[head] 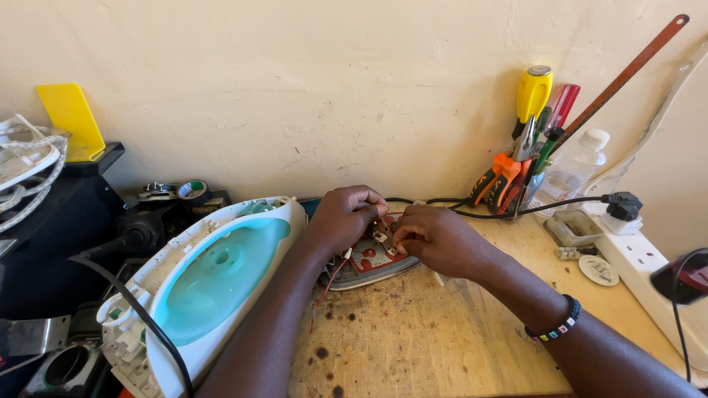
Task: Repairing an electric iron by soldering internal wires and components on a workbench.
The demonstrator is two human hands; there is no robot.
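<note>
While over iron soleplate (369, 265): L hand (341, 219) & R hand (435, 239) fingers pinched on small metal part (383, 234).

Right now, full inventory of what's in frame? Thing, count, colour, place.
iron soleplate: 1, grey metal with red parts, bench centre under the hands
iron housing: 1, white and teal, lying left of the soleplate
black cable: 1, black, along the wall to the plug
power strip: 1, white, right edge of bench
pliers: 1, orange grips, in tool holder by wall
screwdriver: 1, yellow handle, same holder
plastic bottle: 1, clear, right of the tools
tape roll: 1, dark, left by wall
yellow plastic piece: 1, far left
wooden bench: 1, stained
left hand: on the soleplate parts
right hand: pinching a small part, beaded wristband
</note>
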